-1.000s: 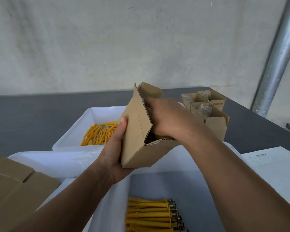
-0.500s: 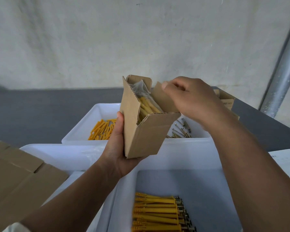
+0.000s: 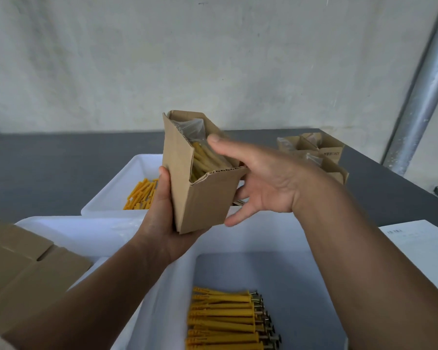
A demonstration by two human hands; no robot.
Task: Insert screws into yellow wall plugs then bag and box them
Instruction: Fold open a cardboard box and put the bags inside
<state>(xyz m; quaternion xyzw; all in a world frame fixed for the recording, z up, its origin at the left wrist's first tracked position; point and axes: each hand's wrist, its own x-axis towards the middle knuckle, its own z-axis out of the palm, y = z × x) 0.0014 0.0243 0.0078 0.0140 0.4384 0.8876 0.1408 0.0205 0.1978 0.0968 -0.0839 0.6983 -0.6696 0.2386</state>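
Flat cardboard (image 3: 23, 269) lies at the left. Behind it, a white tray (image 3: 122, 178) holds loose yellow plugs (image 3: 142, 195). The left hand (image 3: 162, 223) grips a small open box (image 3: 202, 200) from below, fingers curled round its base, holding it tilted above the trays. A bag of plugs (image 3: 208, 157) sits inside the box. The right hand (image 3: 266, 183) is spread beside the box, thumb over the top; whether it touches cannot be told. Below, the near tray (image 3: 301, 286) holds plugs with screws (image 3: 223, 322).

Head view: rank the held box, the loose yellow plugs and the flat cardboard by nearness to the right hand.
1. held box: directly beside the right hand, on its left.
2. loose yellow plugs: farther left, beyond the box.
3. flat cardboard: far left edge.
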